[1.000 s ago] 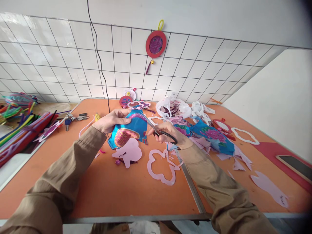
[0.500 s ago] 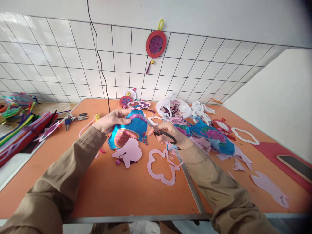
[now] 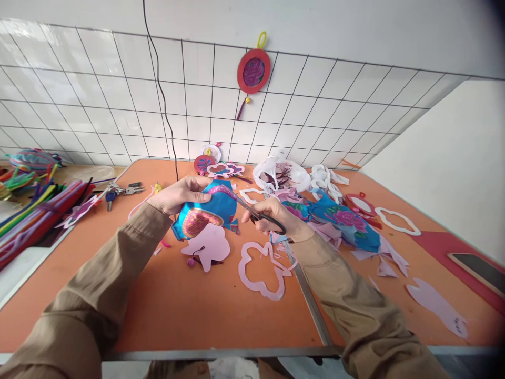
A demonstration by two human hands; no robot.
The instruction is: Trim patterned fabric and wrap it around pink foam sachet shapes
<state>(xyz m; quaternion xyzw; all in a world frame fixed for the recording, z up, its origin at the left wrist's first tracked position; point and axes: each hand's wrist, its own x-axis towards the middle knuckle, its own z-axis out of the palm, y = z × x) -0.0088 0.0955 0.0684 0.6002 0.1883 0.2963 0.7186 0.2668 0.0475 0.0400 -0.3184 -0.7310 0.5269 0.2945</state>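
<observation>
My left hand [image 3: 183,195] pinches a shiny blue piece of fabric [image 3: 221,208] with a pink and gold pattern, held up above the table. My right hand [image 3: 272,216] is closed round the black handles of a pair of scissors [image 3: 256,213]. The blades point up and left and meet the fabric's right edge; their tips are hard to make out. Below the fabric lies a pink paper cutout [image 3: 209,247] with a small bead and dark cord. A pink scalloped paper ring [image 3: 243,273] rests to the right of it.
An orange folding table [image 3: 177,310] has a metal seam down its right part. Blue floral fabric [image 3: 347,218] and paper scraps lie right, near a white plastic bag [image 3: 262,176]. Pipe cleaners [image 3: 43,210] and keys [image 3: 114,192] are left; a phone [image 3: 479,268] sits far right.
The blue fabric has shifted slightly left and tilted in my left hand. The scissors stay at its right edge, with my right hand almost in the same place.
</observation>
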